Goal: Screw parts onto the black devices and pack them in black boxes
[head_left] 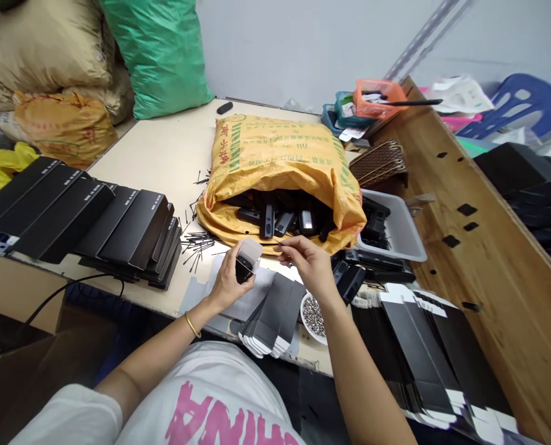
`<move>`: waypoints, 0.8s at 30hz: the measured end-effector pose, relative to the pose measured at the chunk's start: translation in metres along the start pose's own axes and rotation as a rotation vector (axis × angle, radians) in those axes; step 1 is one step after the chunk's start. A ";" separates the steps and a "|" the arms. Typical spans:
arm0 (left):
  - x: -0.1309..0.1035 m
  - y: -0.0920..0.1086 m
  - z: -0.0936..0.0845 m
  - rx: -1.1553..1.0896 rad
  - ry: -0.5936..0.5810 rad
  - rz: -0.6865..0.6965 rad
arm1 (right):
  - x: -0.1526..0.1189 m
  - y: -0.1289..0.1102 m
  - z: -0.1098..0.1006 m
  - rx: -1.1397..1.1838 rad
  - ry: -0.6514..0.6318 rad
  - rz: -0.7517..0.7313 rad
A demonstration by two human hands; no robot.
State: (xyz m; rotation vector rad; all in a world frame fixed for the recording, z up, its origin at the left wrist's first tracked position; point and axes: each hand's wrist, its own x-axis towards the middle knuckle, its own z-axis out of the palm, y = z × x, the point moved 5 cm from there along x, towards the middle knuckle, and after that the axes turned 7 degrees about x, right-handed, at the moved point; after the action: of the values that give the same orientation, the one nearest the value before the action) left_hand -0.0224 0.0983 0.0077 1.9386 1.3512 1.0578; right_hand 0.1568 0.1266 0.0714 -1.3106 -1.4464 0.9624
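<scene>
My left hand [231, 281] is wrapped round a small black box [244, 269], whose pale end flap [250, 249] stands open toward the sack. Just right of it, my right hand [306, 259] pinches a thin dark piece [279, 245] between thumb and fingertips, in front of the sack's mouth. The yellow sack [280, 148] lies open toward me with several black devices [267, 221] inside. Below my hands lie flat black cartons [275, 312] with white ends, beside a white bowl [313, 316] of small metal parts. Thin black sticks [197, 242] are scattered left of the sack.
Stacked black boxes [131, 228] stand at the left. To the right are a grey bin [398, 228] of black parts, more flat cartons [419, 346] and a wooden board [483, 259]. Behind, a green sack [159, 55] and an orange basket [380, 99] are visible.
</scene>
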 end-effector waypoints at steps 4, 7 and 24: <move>0.001 0.005 -0.001 0.002 0.003 -0.011 | -0.016 -0.042 0.027 -0.488 -0.165 -0.300; 0.002 0.009 -0.001 -0.021 0.019 0.020 | -0.024 -0.055 0.053 -0.632 -0.469 -0.399; -0.003 0.001 0.006 -0.311 -0.046 -0.068 | -0.048 0.017 0.091 -0.029 0.192 -0.240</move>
State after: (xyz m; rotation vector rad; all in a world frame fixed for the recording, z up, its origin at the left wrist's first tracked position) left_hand -0.0175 0.0949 0.0042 1.6678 1.1426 1.1097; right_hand 0.0740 0.0844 0.0250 -1.1837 -1.4337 0.6431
